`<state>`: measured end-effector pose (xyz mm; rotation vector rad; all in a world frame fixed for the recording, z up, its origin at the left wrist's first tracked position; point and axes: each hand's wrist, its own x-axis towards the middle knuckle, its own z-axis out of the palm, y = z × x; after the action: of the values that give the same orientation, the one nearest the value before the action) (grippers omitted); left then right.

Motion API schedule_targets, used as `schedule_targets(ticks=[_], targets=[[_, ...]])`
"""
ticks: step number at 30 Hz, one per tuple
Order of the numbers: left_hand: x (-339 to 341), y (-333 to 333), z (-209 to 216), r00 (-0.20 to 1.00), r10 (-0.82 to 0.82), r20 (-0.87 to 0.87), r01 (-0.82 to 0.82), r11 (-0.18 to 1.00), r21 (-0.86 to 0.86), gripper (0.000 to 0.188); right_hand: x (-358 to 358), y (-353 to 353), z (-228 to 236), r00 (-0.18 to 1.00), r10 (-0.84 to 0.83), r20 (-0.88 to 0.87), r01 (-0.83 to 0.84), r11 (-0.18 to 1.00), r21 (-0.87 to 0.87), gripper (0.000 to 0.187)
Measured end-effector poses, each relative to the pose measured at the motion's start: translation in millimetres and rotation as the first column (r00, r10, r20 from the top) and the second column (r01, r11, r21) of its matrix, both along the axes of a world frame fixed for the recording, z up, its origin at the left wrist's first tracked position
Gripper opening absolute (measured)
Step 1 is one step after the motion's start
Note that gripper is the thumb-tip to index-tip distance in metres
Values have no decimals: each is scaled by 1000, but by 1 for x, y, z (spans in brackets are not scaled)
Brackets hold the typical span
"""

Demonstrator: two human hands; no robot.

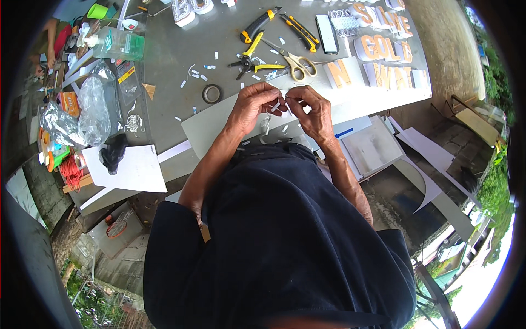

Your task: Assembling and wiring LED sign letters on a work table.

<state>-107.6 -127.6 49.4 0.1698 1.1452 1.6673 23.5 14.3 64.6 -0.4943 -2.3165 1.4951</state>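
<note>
My left hand [253, 108] and my right hand [312, 114] meet close together over the front of the table, fingers pinched. Between the fingertips is a small white piece [275, 105] with what looks like a thin strand; its exact kind is too small to tell. Just beyond the hands lie yellow-and-black pliers [252, 61] with their handles spread, and scissors [299, 68] with beige handles. Farther back rest two yellow-and-black utility knives [258, 27]. A roll of dark tape [211, 94] sits left of my left hand.
White block letters [378, 49] with tan faces stand at the right, near a phone [327, 34] and a bundle of white wired modules [344, 23]. At left are a green-tinted bottle [118, 44], plastic bags [95, 112] and white sheets [137, 170]. Another person's arm [51, 41] shows far left.
</note>
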Motion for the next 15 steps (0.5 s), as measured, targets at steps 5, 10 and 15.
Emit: schedule_targets(ticks=[5,10,15], targets=[[9,-9,13,999,47,-15,-46,995,87,16,-2,3,19,996,80,25,-78,996,-51,12],[23,-13,30,987,145,-66,-144,989,22,18,-2,11,33,984,177,14,-174,977,-119,12],[34,-13,38,969,225,-99,-223,974,27,20,-8,22,46,956,294,-5,-293,951,-93,13]])
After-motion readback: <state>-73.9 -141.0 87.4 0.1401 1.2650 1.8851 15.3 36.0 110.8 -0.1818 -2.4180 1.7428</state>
